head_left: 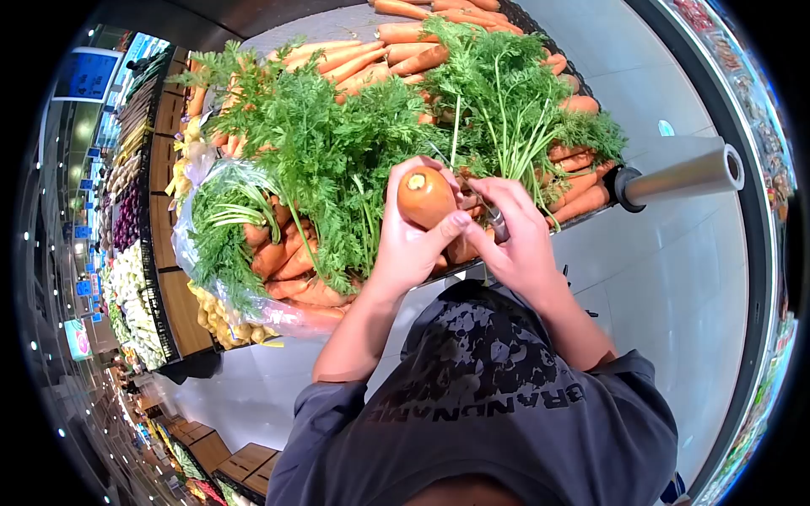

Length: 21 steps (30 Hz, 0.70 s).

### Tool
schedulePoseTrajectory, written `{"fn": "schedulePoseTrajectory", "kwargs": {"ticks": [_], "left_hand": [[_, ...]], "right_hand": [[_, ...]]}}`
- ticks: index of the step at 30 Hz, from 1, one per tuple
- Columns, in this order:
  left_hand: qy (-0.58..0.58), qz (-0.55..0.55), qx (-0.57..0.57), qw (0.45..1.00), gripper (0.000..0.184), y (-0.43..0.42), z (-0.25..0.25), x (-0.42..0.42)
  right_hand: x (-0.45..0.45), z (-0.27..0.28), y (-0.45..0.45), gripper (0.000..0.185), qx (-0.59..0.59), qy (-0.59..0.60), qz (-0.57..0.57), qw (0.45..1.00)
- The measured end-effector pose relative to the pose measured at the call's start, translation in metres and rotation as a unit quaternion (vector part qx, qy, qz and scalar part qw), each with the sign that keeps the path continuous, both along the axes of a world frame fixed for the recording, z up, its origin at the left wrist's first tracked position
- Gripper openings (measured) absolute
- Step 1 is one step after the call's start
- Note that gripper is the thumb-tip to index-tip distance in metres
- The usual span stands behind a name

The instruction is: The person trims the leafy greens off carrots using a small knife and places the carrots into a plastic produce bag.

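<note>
My left hand [400,246] is wrapped round a thick orange carrot [427,202], its trimmed stem end facing up towards me. Close beside it, my right hand [521,244] grips a small knife [499,227]. Its handle shows between the fingers, and the thin blade slants up and left behind the carrot, partly hidden. Both hands are above the near edge of a carrot display. Leafy carrot tops [337,139] spread just beyond them, with cut stalks [515,160] to the right.
Loose carrots [363,67] are heaped at the back of the display. On the left, a clear plastic bag [187,228] holds carrots with greens. A metal roll holder [688,174] juts out at the right. Potatoes [221,316] sit at the lower left, near wooden crates [179,312].
</note>
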<state>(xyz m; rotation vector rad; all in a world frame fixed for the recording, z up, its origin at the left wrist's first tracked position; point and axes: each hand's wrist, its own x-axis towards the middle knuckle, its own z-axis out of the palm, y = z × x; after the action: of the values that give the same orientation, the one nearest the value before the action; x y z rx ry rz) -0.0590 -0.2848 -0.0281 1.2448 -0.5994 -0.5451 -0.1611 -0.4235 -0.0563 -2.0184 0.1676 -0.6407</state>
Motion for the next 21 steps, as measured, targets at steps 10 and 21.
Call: {"fn": "schedulePoseTrajectory", "kwargs": {"ticks": [10, 21], "left_hand": [[0.059, 0.059, -0.012, 0.996, 0.066, -0.007, 0.001, 0.007], [0.094, 0.069, -0.035, 0.993, 0.063, -0.018, -0.002, 0.005]], "right_hand": [[0.010, 0.017, -0.010, 0.054, -0.121, 0.028, -0.082, 0.989], [0.012, 0.021, -0.020, 0.060, 0.028, 0.045, 0.003, 0.999]]}}
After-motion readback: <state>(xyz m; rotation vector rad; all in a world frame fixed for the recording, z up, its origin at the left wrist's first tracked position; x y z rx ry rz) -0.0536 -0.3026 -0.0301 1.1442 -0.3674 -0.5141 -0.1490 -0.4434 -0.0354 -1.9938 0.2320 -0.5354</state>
